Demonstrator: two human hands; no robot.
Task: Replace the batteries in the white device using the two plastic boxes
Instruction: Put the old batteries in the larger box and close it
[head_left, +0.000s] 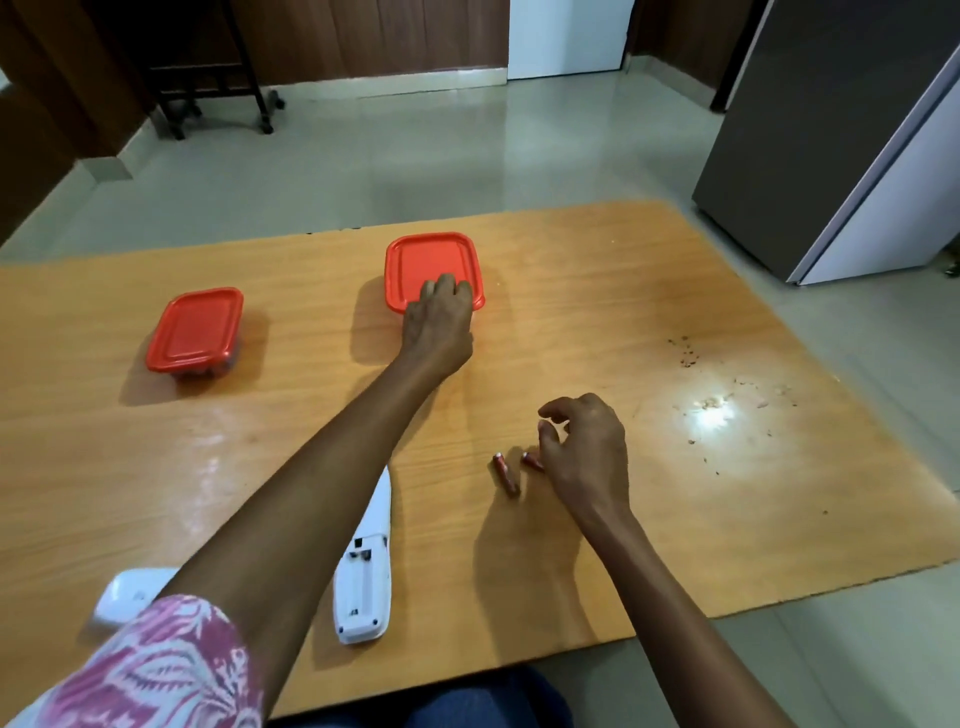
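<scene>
The white device (363, 582) lies face down near the table's front edge with its battery bay uncovered, my left forearm crossing over its far end. Its white cover (130, 592) lies to the left, partly hidden by my sleeve. Two red batteries (506, 472) lie on the wood right of the device. My right hand (584, 447) hovers beside them, fingers curled and apart, thumb by the right battery. My left hand (439, 322) reaches far forward and grips the near edge of the larger red-lidded box (431, 265). A smaller red-lidded box (196, 330) stands at the left.
The wooden table (675, 312) has crumbs and a bright glare spot (709, 413) at the right. Beyond it are a tiled floor, a grey refrigerator (841, 130) at the right and a dark wheeled stand (208, 67) at the back left.
</scene>
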